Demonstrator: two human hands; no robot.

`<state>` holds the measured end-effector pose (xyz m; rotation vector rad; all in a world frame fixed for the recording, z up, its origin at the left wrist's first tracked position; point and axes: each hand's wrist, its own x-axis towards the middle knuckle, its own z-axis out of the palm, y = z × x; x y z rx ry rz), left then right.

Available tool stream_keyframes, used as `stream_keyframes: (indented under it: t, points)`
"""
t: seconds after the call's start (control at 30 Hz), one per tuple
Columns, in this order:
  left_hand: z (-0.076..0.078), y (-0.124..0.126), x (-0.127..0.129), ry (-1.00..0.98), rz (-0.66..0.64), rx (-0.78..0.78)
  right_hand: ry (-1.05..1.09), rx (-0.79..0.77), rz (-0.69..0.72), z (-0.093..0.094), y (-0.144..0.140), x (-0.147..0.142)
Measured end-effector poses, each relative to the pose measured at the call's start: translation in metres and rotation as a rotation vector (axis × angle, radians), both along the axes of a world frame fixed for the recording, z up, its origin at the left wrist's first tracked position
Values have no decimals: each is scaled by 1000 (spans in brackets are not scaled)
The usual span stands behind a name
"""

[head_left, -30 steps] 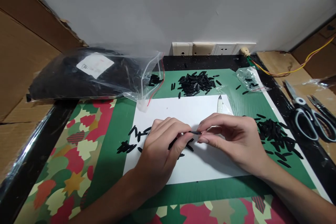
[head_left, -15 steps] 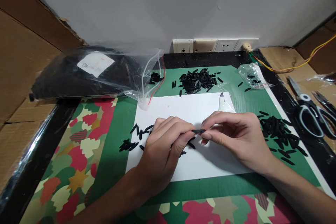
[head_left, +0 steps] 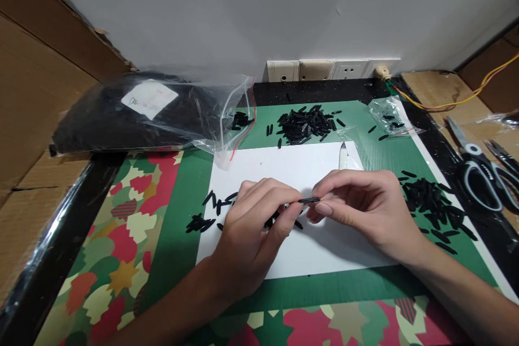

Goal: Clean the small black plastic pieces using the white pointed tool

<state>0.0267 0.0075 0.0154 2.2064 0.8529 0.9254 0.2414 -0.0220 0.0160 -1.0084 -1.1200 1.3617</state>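
Note:
Between my two hands, above the white sheet (head_left: 324, 259), is a small slim black piece (head_left: 308, 200) with tapered ends. My left hand (head_left: 259, 227) pinches its left end between thumb and forefinger. The thumb and fingertips of my right hand (head_left: 360, 205) close on its right end. Loose black pieces (head_left: 198, 223) lie to the left of my left hand, and several more are partly hidden beneath it. To the right of my right hand is a heap of similar black pieces (head_left: 430, 200).
A larger pile of black pieces (head_left: 306, 124) lies at the back, with a white-handled pointed tool (head_left: 343, 158) in front. A bulky zip bag (head_left: 170, 113) stands back left; a small clear bag (head_left: 391, 119) lies back right. Scissors (head_left: 478, 173) rest at the right edge. Sockets (head_left: 348, 69) line the wall.
My right fingers have shifted slightly on the black piece, and more of it shows between the hands. My left hand stays almost in place.

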Motion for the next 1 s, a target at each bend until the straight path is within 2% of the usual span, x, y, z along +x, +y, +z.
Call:
stream_keyframes:
  t: [0.33, 1.0]
  points:
    - [-1, 2, 1, -34, -4, 3, 125, -15, 36, -1, 0, 0]
    - [-1, 2, -1, -32, -29, 44, 109, 2, 27, 0, 1, 1]
